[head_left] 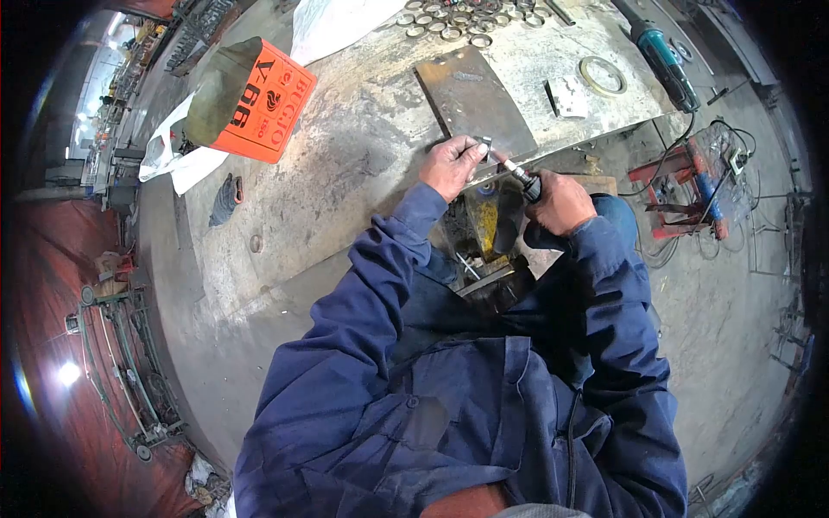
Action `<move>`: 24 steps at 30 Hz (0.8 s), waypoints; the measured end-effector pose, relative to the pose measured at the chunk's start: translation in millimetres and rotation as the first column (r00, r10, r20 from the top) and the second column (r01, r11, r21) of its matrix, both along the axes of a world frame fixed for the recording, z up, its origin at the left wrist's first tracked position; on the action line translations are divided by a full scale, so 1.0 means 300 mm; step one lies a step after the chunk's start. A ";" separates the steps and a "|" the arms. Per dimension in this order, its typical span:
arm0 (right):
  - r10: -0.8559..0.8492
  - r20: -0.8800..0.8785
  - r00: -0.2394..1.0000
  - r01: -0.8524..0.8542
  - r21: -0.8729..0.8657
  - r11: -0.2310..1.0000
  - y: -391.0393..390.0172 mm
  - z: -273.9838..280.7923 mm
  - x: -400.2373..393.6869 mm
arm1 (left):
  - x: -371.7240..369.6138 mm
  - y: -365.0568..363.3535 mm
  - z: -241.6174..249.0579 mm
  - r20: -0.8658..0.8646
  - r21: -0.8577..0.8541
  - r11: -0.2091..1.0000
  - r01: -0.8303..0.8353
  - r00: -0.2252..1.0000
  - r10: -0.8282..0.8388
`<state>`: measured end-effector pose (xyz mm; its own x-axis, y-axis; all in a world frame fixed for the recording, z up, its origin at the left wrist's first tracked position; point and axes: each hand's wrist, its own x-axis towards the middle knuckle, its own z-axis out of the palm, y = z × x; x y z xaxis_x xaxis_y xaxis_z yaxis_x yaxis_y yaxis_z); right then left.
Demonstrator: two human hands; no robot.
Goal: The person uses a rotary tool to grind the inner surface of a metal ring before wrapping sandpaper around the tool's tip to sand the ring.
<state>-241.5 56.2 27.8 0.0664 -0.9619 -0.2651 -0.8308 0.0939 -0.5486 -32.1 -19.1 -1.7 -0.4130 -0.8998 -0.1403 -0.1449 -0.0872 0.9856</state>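
Observation:
My left hand pinches a small metal ring at the near edge of the workbench. In my right hand is a die grinder, its silver nose and slim tip aimed at the ring. Whether the tip touches the ring is too small to tell. Just beyond my left hand a rusty steel plate lies flat on the bench. Many small metal rings are spread at the far edge. A larger ring rests to the right, beside a small pale block.
A teal angle grinder with a cord lies at the bench's right corner. An orange cut-open container stands on the left, near a dark glove. Right of the bench is a red metal frame with cables. A wheeled cart stands lower left.

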 end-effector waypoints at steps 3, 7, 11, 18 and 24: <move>-0.010 -0.021 1.000 0.010 -0.003 1.000 -0.009 -0.002 0.007 | 0.001 -0.014 -0.008 -0.053 0.023 1.000 0.006 0.999 -0.005; 0.000 0.007 1.000 0.000 0.012 1.000 -0.021 0.003 0.021 | 0.016 -0.017 0.025 -0.062 0.073 0.997 0.001 0.998 0.004; 0.020 -0.025 0.999 -0.020 0.017 1.000 -0.037 -0.008 0.024 | 0.034 -0.032 0.071 0.051 0.063 0.990 0.125 0.990 -0.129; 0.015 -0.068 0.998 -0.014 0.013 1.000 -0.022 -0.008 0.050 | 0.016 0.004 0.087 0.215 -0.213 0.968 0.136 0.972 -0.090; 0.022 -0.095 0.995 -0.023 -0.009 1.000 -0.017 -0.013 0.055 | 0.025 0.025 0.032 0.196 -0.259 0.965 0.049 0.981 0.003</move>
